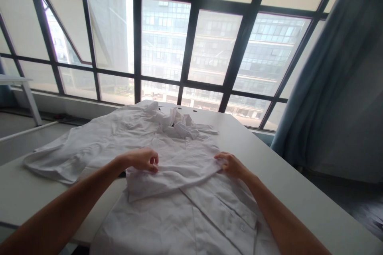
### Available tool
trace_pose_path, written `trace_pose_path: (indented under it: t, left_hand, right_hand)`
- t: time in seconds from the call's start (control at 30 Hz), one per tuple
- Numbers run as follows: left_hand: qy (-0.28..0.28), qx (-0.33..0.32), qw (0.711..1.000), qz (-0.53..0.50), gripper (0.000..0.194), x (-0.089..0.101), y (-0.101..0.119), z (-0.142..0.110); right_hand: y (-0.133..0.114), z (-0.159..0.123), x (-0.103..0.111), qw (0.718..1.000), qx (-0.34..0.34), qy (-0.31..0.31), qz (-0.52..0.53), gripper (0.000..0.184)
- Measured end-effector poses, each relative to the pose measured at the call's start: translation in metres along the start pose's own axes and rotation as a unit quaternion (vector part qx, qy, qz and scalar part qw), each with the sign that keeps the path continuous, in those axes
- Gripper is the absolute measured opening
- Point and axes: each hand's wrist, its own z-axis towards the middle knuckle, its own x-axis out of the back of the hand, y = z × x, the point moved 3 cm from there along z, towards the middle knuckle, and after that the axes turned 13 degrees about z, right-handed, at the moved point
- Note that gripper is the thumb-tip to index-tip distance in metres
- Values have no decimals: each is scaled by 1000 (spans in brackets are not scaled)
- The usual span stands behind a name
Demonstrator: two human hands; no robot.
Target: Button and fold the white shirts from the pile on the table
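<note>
The left hand (143, 160) and the right hand (231, 166) are both closed on a white button-front shirt (167, 227), pinching opposite ends of a folded band (170, 173) of its cloth. The band spans the gap between the hands and lies doubled over the shirt's front, with its lower edge slanting across the body of the garment. Its corner below the left hand sits near the shirt's left side. Its right end tapers into the right hand's grip.

Nearer the person, a button placket (239, 227) runs down the shirt front, under the forearms. Beyond the grip, a crumpled mass of cloth (176, 121) is heaped at the far end of the shirt. To the left of the left hand, a wrinkled shirt panel (68, 155) spreads to the table's side.

The shirt rests on a white table (299, 203). A strip of tabletop remains between the right hand and the table's right edge. Beyond that edge hangs a blue curtain (308, 95).
</note>
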Motion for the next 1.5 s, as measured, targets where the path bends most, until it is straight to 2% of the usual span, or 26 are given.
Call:
trace_pose_path:
  t: [0.07,0.17,0.4,0.53,0.67,0.73,0.83,0.9,1.0,1.07,1.2,1.37,1.5]
  left_hand:
    - [-29,11,999,9,40,1,0,-3]
    - [-73,19,997,-11,47,2,1,-9]
    - [-128,-14,974,-188,56,10,19,-27]
    - [-146,30,981,-125,57,9,22,-29]
    - [-218,-28,973,-72,58,13,33,-35]
    - [-203,-58,976,-49,53,20,38,-39]
    - [-146,-65,987,-22,43,28,41,-43]
    - [-82,-44,996,-1,35,33,39,-42]
    - [35,-19,998,49,26,40,39,-42]
    - [64,-37,995,71,26,41,43,-43]
    - [43,-67,992,96,30,36,54,-47]
    - [21,-53,993,107,27,36,58,-51]
    - [-33,-27,993,109,33,38,54,-54]
  right_hand:
    - [13,-3,0,1000,0,-7,-2,54]
    - [23,-3,1,1000,-3,-1,-18,54]
    - [43,1,10,997,-24,75,1,41]
    - [67,3,12,992,-31,116,38,34]
    - [80,4,10,991,-26,99,86,33]
    - [81,3,11,989,-26,96,111,32]
    - [79,1,12,983,-34,89,156,22]
    - [78,1,11,982,-43,74,171,17]
    - [77,0,9,984,-52,59,160,20]
    - [76,0,9,986,-56,52,149,22]
    - [74,-1,8,988,-65,36,134,23]
    - [73,-1,8,987,-65,42,141,24]
    - [73,-1,8,985,-66,40,153,23]
